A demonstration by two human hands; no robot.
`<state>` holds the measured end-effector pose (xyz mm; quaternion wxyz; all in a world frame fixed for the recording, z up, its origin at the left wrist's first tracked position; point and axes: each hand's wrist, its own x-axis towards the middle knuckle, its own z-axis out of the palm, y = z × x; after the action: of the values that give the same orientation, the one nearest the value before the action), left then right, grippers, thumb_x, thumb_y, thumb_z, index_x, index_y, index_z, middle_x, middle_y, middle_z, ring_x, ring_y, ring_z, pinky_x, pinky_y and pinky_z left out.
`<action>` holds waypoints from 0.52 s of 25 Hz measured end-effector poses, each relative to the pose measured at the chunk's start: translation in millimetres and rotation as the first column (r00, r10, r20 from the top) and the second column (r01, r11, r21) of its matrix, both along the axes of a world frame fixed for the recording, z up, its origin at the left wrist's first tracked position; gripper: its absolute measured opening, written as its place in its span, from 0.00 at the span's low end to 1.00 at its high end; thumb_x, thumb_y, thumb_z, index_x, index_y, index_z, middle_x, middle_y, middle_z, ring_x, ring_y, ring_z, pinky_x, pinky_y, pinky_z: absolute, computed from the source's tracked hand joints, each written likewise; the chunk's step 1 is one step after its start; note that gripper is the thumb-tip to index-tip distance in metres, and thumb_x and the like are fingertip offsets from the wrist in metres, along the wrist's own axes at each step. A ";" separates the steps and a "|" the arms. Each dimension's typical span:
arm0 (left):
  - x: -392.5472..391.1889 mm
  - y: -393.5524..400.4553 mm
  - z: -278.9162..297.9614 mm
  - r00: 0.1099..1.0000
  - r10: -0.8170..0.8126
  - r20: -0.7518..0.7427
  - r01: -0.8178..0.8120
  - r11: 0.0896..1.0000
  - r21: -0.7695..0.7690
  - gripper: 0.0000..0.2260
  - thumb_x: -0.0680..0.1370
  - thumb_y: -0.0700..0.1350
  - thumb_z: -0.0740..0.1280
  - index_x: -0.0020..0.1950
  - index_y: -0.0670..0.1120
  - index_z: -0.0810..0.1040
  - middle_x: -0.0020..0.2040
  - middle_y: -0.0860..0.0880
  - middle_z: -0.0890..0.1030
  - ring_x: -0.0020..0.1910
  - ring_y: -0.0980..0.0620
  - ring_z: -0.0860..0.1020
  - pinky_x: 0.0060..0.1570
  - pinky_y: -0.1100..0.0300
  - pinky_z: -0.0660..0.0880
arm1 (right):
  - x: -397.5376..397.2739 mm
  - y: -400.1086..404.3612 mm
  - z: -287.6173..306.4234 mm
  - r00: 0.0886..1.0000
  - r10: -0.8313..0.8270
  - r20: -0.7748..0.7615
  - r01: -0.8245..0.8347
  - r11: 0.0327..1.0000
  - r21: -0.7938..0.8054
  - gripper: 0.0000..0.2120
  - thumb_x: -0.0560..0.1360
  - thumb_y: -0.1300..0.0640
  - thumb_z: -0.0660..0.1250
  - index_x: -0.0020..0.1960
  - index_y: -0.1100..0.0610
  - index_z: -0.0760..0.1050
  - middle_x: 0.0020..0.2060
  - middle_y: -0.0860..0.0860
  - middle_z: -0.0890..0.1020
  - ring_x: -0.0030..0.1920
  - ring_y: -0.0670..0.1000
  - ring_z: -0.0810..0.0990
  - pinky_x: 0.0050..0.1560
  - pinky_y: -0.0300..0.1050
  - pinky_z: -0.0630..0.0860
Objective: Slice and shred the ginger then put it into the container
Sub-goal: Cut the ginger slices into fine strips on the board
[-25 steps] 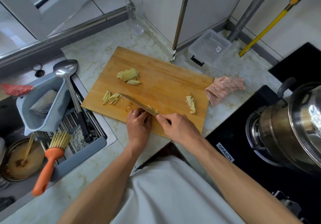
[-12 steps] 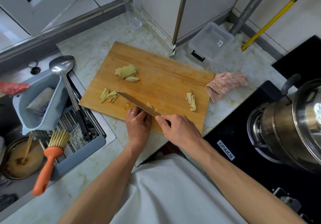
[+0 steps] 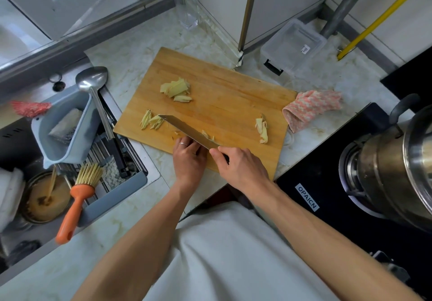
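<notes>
A wooden cutting board (image 3: 222, 104) lies on the marble counter. On it sit a pile of ginger slices (image 3: 176, 89), a cluster of ginger shreds (image 3: 150, 122) at its left edge, and a few ginger pieces (image 3: 261, 129) at its right. My right hand (image 3: 240, 167) grips the handle of a knife (image 3: 184, 128), whose blade lies across the board's near edge. My left hand (image 3: 189, 158), fingers curled, holds ginger (image 3: 208, 135) against the blade; most of that ginger is hidden. An empty clear plastic container (image 3: 293, 46) stands behind the board at the right.
A glass (image 3: 185, 4) stands at the back. A pink cloth (image 3: 311, 106) lies right of the board, beside a black stove (image 3: 315, 184) with a steel pot (image 3: 392, 167). Left is a sink with a ladle (image 3: 92, 78), a grey bin (image 3: 65, 125) and an orange brush (image 3: 77, 198).
Both hands and the knife stay at the same spot on the board's near edge. Only the camera view has shifted a little.
</notes>
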<state>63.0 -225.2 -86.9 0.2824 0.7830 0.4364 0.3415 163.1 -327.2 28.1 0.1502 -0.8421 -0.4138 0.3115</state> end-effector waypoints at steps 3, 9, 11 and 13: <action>-1.3 -2.7 3.2 1.000 0.001 -0.008 -0.001 0.999 -0.032 0.08 0.73 0.41 0.69 0.44 0.41 0.87 0.47 0.45 0.83 0.47 0.48 0.72 0.44 0.52 0.74 | 2.2 -1.4 2.0 1.000 0.006 -0.007 -0.006 1.000 -0.007 0.26 0.82 0.36 0.53 0.61 0.53 0.80 0.52 0.56 0.85 0.53 0.63 0.81 0.49 0.55 0.79; -4.6 0.7 4.7 0.999 -0.042 0.028 0.045 0.995 -0.093 0.05 0.72 0.37 0.72 0.45 0.42 0.87 0.48 0.47 0.83 0.46 0.50 0.70 0.46 0.57 0.68 | -4.5 -2.8 4.4 0.998 -0.062 -0.007 0.062 0.998 -0.022 0.27 0.82 0.35 0.53 0.61 0.52 0.79 0.53 0.56 0.85 0.55 0.63 0.81 0.51 0.56 0.79; -2.7 0.4 3.2 0.999 -0.032 0.038 0.035 0.994 -0.100 0.05 0.71 0.35 0.72 0.44 0.42 0.86 0.47 0.47 0.83 0.46 0.48 0.71 0.46 0.59 0.67 | -5.4 -4.5 7.2 0.999 -0.052 0.006 0.052 0.998 -0.038 0.27 0.82 0.35 0.53 0.60 0.53 0.80 0.53 0.56 0.85 0.55 0.63 0.80 0.51 0.56 0.79; -3.4 -2.2 1.1 0.999 -0.017 0.037 0.021 0.996 -0.092 0.05 0.71 0.35 0.72 0.44 0.42 0.86 0.48 0.46 0.83 0.46 0.46 0.72 0.47 0.60 0.67 | -6.7 -5.1 10.0 0.999 -0.045 0.020 0.046 0.998 -0.041 0.26 0.82 0.35 0.53 0.60 0.52 0.80 0.53 0.56 0.85 0.54 0.63 0.80 0.51 0.56 0.79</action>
<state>59.5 -227.4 -85.8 0.3292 0.7670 0.4391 0.3325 156.4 -332.3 38.0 0.1360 -0.8572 -0.3893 0.3085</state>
